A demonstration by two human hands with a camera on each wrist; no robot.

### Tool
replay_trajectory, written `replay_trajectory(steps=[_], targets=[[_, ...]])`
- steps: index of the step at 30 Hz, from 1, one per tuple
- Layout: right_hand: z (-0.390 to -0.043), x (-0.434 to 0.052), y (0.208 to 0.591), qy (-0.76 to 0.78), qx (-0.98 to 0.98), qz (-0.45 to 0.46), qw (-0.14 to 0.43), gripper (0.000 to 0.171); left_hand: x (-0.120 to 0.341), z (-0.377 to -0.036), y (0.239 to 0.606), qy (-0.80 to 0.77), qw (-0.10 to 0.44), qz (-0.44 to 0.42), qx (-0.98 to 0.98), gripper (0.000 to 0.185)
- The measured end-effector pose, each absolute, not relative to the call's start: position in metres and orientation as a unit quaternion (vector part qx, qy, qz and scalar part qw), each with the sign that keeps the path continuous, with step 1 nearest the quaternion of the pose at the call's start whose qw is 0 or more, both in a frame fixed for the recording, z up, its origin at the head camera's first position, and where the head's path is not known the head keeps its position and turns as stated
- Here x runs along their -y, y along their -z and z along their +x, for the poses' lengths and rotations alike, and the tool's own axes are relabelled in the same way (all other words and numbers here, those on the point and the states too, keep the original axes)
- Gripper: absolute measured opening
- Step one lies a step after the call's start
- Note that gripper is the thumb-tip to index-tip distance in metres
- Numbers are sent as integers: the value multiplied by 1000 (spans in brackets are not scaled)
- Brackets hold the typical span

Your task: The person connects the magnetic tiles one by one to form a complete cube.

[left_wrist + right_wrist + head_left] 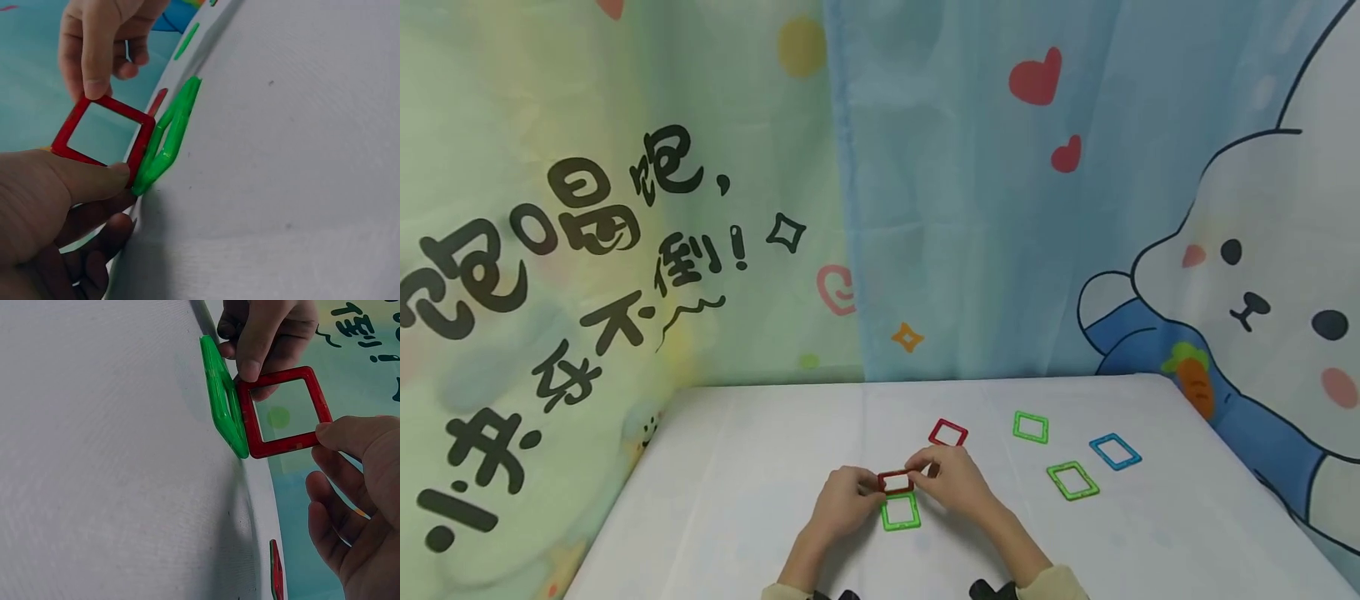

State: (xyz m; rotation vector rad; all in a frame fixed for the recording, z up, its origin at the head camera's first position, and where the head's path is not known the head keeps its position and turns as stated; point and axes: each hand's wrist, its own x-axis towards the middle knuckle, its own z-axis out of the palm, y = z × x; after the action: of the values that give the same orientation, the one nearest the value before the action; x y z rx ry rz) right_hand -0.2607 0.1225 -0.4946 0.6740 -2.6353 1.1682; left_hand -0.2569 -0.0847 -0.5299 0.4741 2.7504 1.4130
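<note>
left hand [842, 498]: pinches left side of the red square plastic frame tile [896, 481]; thumb on its near corner in the left wrist view.
red frame tile: held upright between both hands, bottom edge touching far edge of the green square plastic frame tile [900, 511], at near centre of the worktop [737, 500].
green frame tile: flat on white cloth-covered worktop, just below the red one.
right hand [951, 479]: pinches right side of the red frame tile, fingertips on its edge.
second red square frame [948, 432]: flat, just beyond the right hand.
right of hands: green square frame [1031, 427] far, green square frame [1072, 481] nearer, blue square frame [1115, 451] rightmost; all flat, apart.
backdrop: printed cartoon curtain [625, 208] behind the worktop.
</note>
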Motion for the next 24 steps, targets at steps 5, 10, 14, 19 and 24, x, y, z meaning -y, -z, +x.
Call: replay_trajectory(steps=[5, 10, 14, 19, 24], targets=[[-261, -122, 495, -399, 886, 224, 79, 7, 84, -258, 531, -439, -17, 160, -884, 6], [-262, -123, 493, -402, 885, 221, 77, 9, 85, -260, 529, -438, -26, 169, -883, 5], [-261, -125, 491, -405, 881, 230, 80, 10, 87, -260, 528, -441, -27, 159, -883, 4], [-257, -140, 489, -388, 896, 203, 66, 13, 89, -255, 530, -429, -25, 145, -891, 4], [-252, -173, 490, -365, 917, 144, 69, 12, 91, -248, 530, -442, -21, 148, -885, 6]])
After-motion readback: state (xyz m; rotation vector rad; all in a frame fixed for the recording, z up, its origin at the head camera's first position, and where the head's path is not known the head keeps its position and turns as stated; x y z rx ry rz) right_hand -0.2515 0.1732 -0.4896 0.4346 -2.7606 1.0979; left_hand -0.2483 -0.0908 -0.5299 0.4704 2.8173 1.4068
